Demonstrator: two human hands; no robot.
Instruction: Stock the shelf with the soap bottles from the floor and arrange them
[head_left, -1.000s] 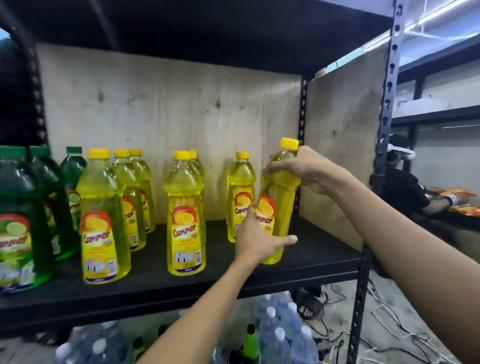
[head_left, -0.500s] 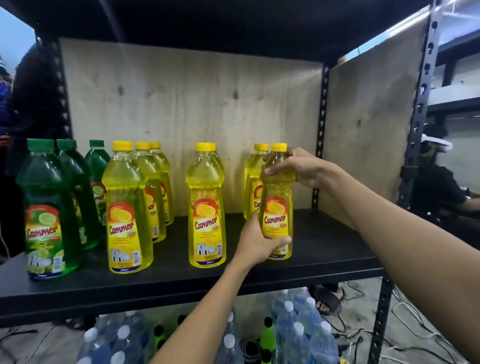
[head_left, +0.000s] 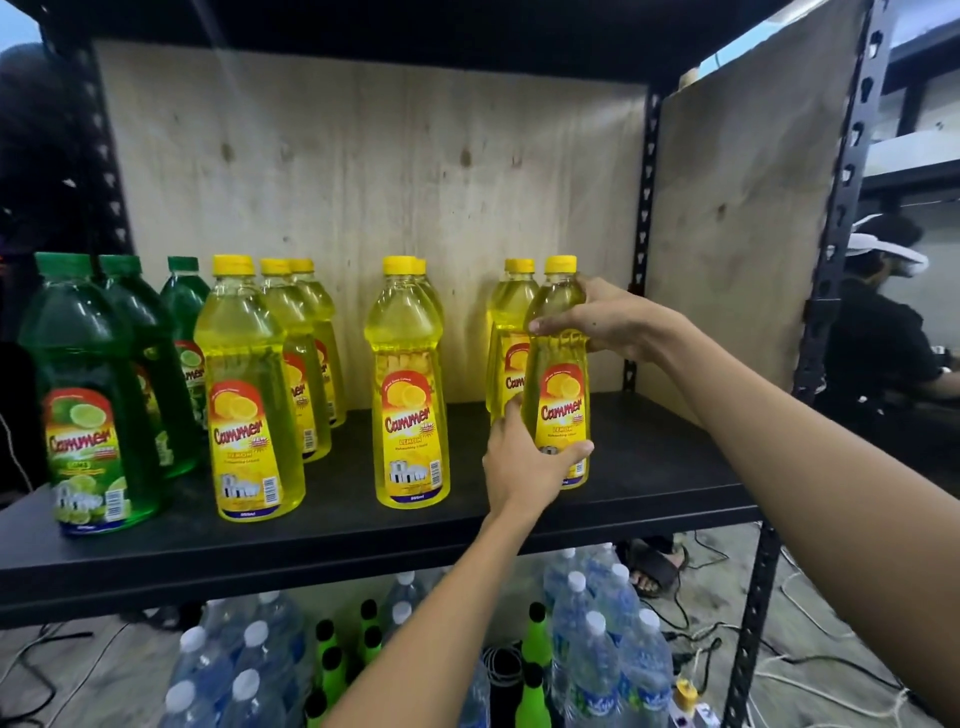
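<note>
A yellow lemon soap bottle (head_left: 558, 384) stands upright on the black shelf (head_left: 660, 467), at the right end of the rows. My right hand (head_left: 605, 319) grips its neck and shoulder from the right. My left hand (head_left: 522, 465) wraps its lower body from the front left. Another yellow bottle (head_left: 506, 322) stands right behind it. To the left are a column of two yellow bottles (head_left: 410, 384), a column of three yellow bottles (head_left: 249, 395), and green lime bottles (head_left: 88, 405) at the far left.
Plywood panels (head_left: 374, 208) close the back and right side of the shelf. A black steel upright (head_left: 836, 260) stands at the right front. Below the shelf sit water bottles (head_left: 597, 649), green bottles (head_left: 535, 644) and cables on the floor. A person (head_left: 883, 332) sits beyond, right.
The yellow bottle went from tilted to upright and now stands on the shelf in front of the rear bottle. Both hands stay on it. The view shifted right.
</note>
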